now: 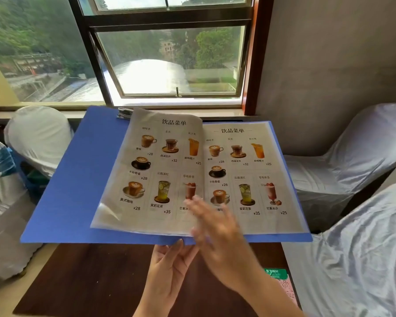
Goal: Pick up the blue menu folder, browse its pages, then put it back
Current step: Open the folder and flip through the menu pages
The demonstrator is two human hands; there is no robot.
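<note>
The blue plastic menu folder (73, 179) is held open above the dark brown wooden table (89, 282), level with the window sill behind it, its covers spread flat and tipped slightly down toward the left. The left hand (167, 271) grips the folder's near edge at the middle, thumb up against the blue cover edge and fingers hidden underneath, so it carries the folder from below. The right hand (217, 232) is blurred and lies over the lower middle of the folder with fingers loosely spread, fingertips on the bottom edge of a clear plastic sleeve page (146, 175); I cannot tell whether it pinches the page or only touches it. That page, printed with pictures of coffees, teas and juices with prices, is curved up off the folder and leans toward the left cover. To the right of it a second printed drinks page (256, 175) lies flat on the right cover, showing the same layout. A silver metal clip (123, 113) sits at the top edge of the left cover. Left of the folder stand chairs in white fabric covers (39, 138); right of it are chairs in pale grey fabric covers (343, 163). On the table, below the folder's right corner, lies a green and pink printed card (281, 282).
</note>
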